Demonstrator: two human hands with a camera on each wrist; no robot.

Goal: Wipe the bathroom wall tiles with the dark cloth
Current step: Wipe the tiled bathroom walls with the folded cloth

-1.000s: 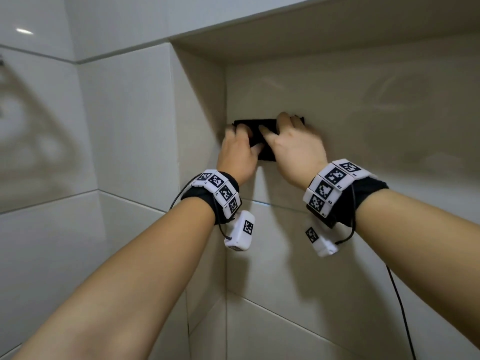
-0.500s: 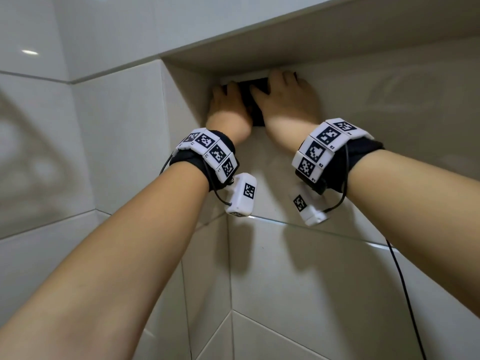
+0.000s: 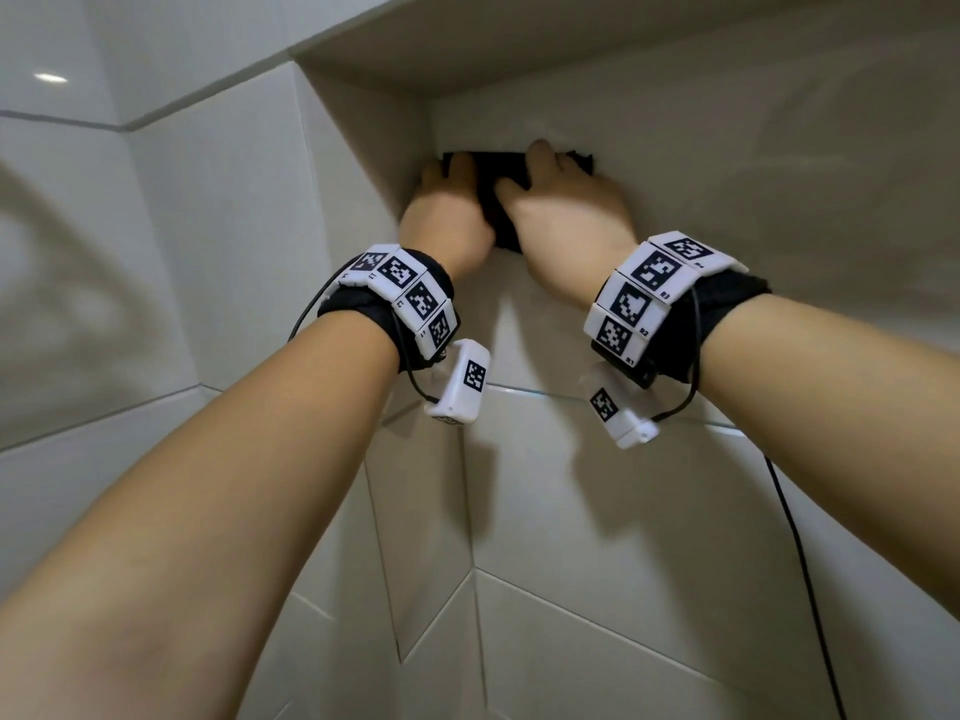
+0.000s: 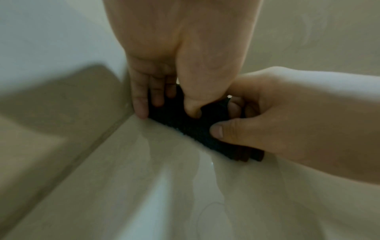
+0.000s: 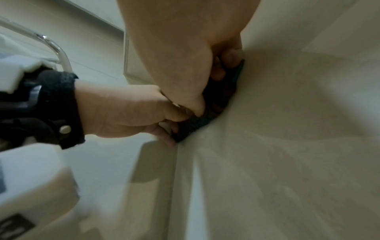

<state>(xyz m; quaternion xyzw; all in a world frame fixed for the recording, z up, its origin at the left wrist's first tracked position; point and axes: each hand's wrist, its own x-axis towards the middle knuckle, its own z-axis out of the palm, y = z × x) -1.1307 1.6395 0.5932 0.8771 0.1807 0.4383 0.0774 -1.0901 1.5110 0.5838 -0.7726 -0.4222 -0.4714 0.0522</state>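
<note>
My left hand (image 3: pixel 449 215) and right hand (image 3: pixel 566 210) press the cloth (image 3: pixel 501 171) flat against the back wall tile (image 3: pixel 727 174), in the top left corner of the recess just under the overhang (image 3: pixel 519 49). Each grip lies with fingers (image 4: pixel 140 104) mostly straight on the cloth, thumbs bearing on its lower edge. The left fingers touch the side wall (image 3: pixel 363 163).
</note>
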